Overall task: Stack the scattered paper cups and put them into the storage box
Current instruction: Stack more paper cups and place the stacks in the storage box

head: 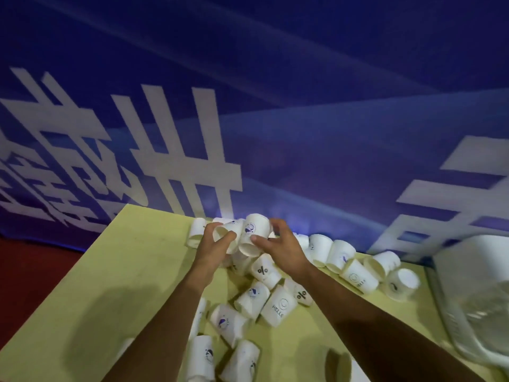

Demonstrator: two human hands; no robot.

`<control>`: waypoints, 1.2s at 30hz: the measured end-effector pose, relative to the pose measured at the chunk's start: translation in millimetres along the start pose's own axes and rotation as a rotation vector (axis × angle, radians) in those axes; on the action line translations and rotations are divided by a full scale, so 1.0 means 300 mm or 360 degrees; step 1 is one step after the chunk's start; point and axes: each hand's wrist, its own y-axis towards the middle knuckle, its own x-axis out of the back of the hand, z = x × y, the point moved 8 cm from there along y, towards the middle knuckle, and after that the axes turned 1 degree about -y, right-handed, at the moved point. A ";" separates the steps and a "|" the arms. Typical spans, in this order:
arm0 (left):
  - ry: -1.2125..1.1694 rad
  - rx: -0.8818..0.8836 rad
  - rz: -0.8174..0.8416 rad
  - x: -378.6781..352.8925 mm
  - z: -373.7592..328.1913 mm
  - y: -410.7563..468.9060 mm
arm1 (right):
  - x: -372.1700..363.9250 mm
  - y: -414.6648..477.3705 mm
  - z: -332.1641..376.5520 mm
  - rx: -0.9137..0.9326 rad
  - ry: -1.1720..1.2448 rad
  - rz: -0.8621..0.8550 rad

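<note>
Both hands are working at the far edge of the worktop (110,271), above the back of the cup pile. The left hand (213,244) is gripping a sideways cup (223,231). Its fingers are curling round the wall, the thumb is lying across the rim, and the open mouth is facing the camera. The right hand (281,244) is pinching a logo cup (252,230), with the thumb on the side wall near the rim and the fingers wrapping over the far side. That cup is tilting, base up, mouth down toward the camera. The two held cups are touching side to side between the hands (can't tell if one is nesting into the other).

Loose cups (252,297) are lying scattered on the worktop, mostly on their sides. They are running from under the hands back between the forearms, plus a row trailing off right. A "%" cup (264,271) is sitting just below the right hand. A "HELLO" cup (278,307) is lying just beside the right forearm.

The storage box (468,260) is sitting at the right edge of the worktop, well apart from both hands, with the last cup of the row just beside its left wall. Its contents are too blurred to read.

A blue banner (303,133) with white characters is hanging behind, and a red floor (33,277) is showing at left.
</note>
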 end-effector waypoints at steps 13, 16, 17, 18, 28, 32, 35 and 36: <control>0.0459 -0.0003 0.0392 -0.775 0.001 -0.293 | 0.856 -0.315 -0.165 -0.0269 0.0235 -0.0575; 0.0546 -0.0042 0.0560 -0.980 -0.007 -0.366 | 1.053 -0.431 -0.196 -0.0247 0.0283 -0.0646; 0.0585 -0.0055 0.0630 -1.049 -0.007 -0.395 | 1.111 -0.471 -0.201 -0.0222 0.0288 -0.0664; 0.0626 -0.0067 0.0688 -1.107 -0.008 -0.419 | 1.159 -0.504 -0.200 -0.0187 0.0273 -0.0672; 0.0884 -0.0029 0.1107 -1.542 0.097 -0.682 | 1.644 -0.872 -0.347 -0.0098 0.0222 -0.1229; 0.0928 -0.0050 0.1120 -1.591 0.143 -0.718 | 1.744 -0.989 -0.430 -0.0116 0.0247 -0.1546; 0.0978 -0.0041 0.1142 -1.588 0.181 -0.726 | 1.769 -1.016 -0.495 -0.0197 0.0162 -0.1546; 0.1001 -0.0048 0.1156 -1.587 0.190 -0.732 | 1.776 -1.013 -0.509 -0.0200 0.0121 -0.1524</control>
